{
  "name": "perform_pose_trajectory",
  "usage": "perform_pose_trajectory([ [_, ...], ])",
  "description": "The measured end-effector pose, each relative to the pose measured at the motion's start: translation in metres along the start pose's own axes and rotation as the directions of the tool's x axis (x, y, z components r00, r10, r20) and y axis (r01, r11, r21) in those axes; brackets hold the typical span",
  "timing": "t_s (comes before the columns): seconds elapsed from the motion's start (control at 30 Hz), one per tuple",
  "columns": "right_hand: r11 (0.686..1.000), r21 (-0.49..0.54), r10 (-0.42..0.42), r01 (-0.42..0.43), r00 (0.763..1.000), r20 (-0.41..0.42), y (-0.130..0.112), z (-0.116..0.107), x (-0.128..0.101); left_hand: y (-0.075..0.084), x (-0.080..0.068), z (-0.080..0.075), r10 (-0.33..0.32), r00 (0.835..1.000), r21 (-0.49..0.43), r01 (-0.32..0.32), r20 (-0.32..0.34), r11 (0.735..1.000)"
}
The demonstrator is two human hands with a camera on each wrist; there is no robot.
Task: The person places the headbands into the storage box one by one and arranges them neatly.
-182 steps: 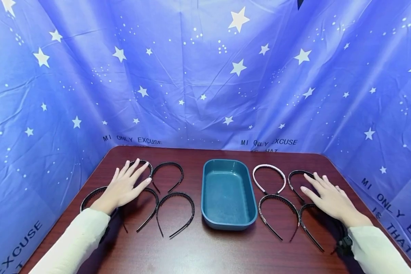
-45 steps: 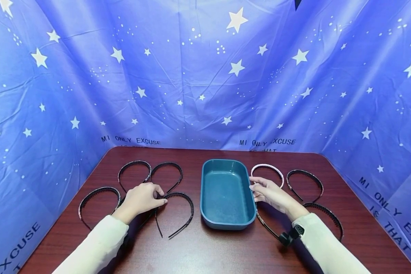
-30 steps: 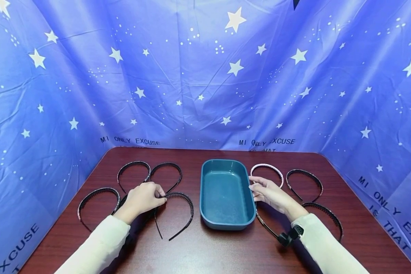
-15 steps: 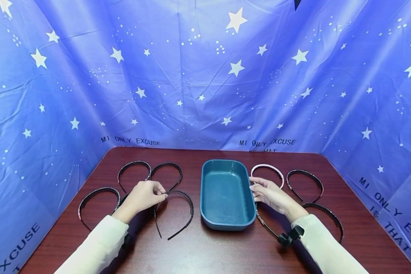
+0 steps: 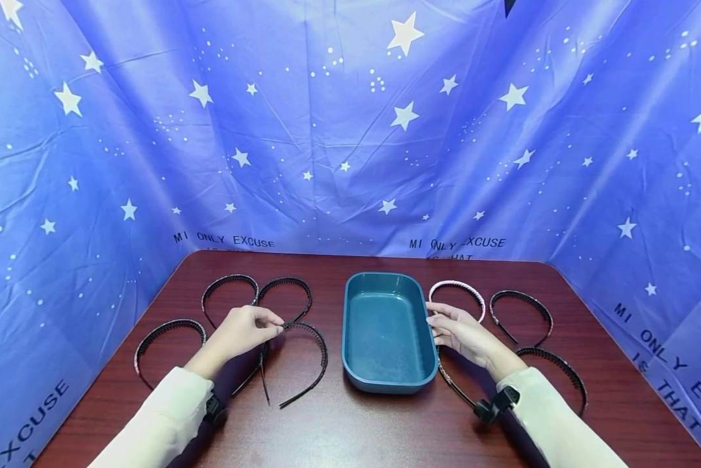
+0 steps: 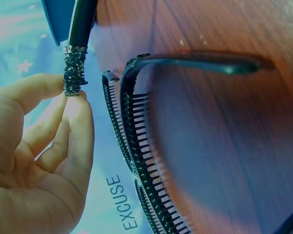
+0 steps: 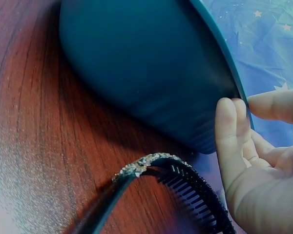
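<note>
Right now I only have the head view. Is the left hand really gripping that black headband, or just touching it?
Observer: Gripping. In the left wrist view the left hand pinches the held headband between thumb and forefinger, on its stone-studded stretch.
Operator: Is that grip touching the neighbours?
Observer: No. Two toothed headbands lie on the table beside it, apart from the fingers.
Operator: And the right hand?
Observer: In the right wrist view the right hand has its fingertips against the teal tray, on the outer wall at the rim. A studded headband lies just below, untouched.
</note>
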State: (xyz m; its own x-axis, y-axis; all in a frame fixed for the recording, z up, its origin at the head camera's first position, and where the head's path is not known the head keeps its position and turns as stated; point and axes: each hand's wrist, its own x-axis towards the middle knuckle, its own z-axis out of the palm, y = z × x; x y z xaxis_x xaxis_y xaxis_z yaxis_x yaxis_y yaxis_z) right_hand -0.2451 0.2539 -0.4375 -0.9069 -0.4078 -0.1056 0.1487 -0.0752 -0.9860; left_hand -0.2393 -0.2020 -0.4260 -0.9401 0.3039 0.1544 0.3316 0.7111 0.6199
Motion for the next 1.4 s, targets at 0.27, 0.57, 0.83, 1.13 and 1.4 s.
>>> perform_pose_trajectory([
  [0.27, 1.0, 0.001, -0.001, 0.001, 1.0, 0.015, 0.001, 0.0, -0.001, 0.0, 0.0, -0.003, 0.001, 1.0, -0.032, -0.001, -0.018, 0.999],
  [0.57, 1.0, -0.004, 0.002, -0.001, 1.0, 0.017, 0.0, -0.001, 0.0, 0.005, 0.0, -0.009, 0.005, 1.0, -0.039, -0.006, -0.019, 0.999],
  [0.83, 1.0, -0.007, -0.005, 0.005, 1.0, 0.021, -0.002, -0.002, -0.001, 0.013, 0.004, -0.02, 0.014, 0.999, -0.054, -0.016, -0.044, 0.998],
  [1.13, 1.0, -0.009, 0.0, 0.0, 1.0, 0.016, -0.003, 0.0, -0.001, 0.016, 0.006, -0.022, 0.013, 0.999, -0.061, -0.016, -0.045, 0.998],
  [1.4, 1.0, 0.009, 0.005, -0.006, 1.0, 0.018, 0.0, 0.0, -0.001, 0.022, 0.008, -0.023, 0.016, 0.999, -0.088, -0.02, -0.047, 0.996],
])
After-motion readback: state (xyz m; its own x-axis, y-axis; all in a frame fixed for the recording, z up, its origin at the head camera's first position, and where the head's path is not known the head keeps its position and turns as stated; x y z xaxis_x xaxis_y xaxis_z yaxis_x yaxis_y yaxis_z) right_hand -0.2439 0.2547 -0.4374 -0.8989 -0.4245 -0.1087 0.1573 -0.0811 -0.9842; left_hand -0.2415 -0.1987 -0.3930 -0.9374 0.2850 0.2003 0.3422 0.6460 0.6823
